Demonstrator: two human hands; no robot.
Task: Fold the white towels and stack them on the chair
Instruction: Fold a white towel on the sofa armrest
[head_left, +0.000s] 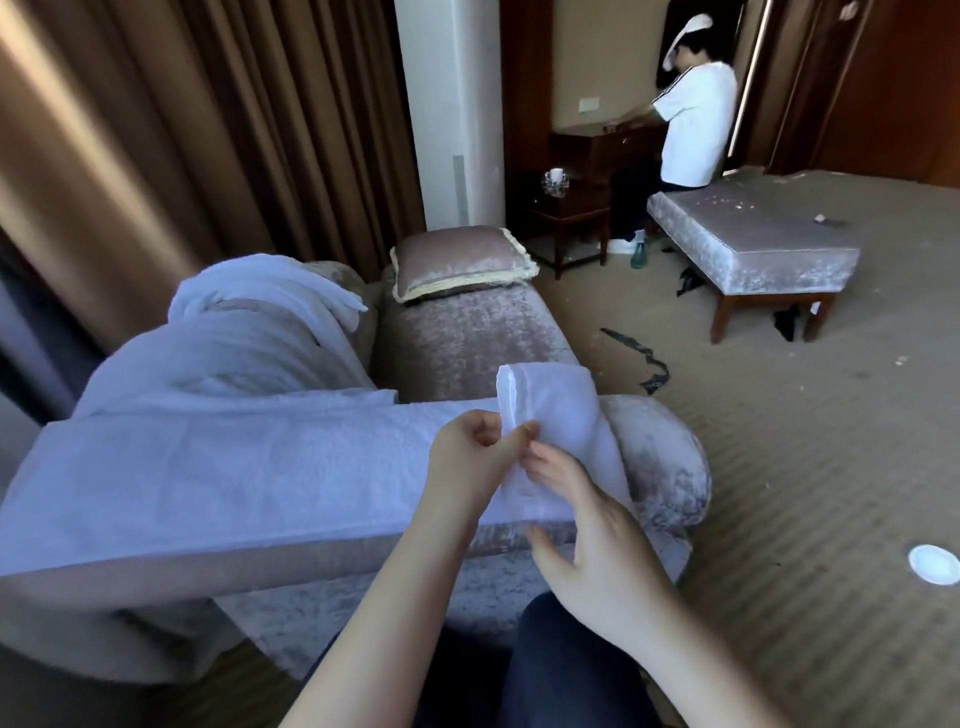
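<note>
white terry cloth is filling the middle of the view: a long towel (218, 467) is lying flat along the near armrest of the velvet chair (670, 467), its right end folded up and back on itself. the left hand (470, 457) is pinching that raised hem between thumb and curled fingers, closed tight on the cloth. the right hand (587, 540) is sitting just at its four o'clock, fingers spread and loosely bent, fingertips touching the underside of the same fold; whether it is truly gripping, i cannot tell. more crumpled towels (244, 322) are lying heaped over the far armrest at ten o'clock from the hands. a fringed cushion (462, 262) is resting on the seat at twelve o'clock. toward two o'clock, another person (693, 124) in a white shirt is sitting on a bench (753, 244).
</note>
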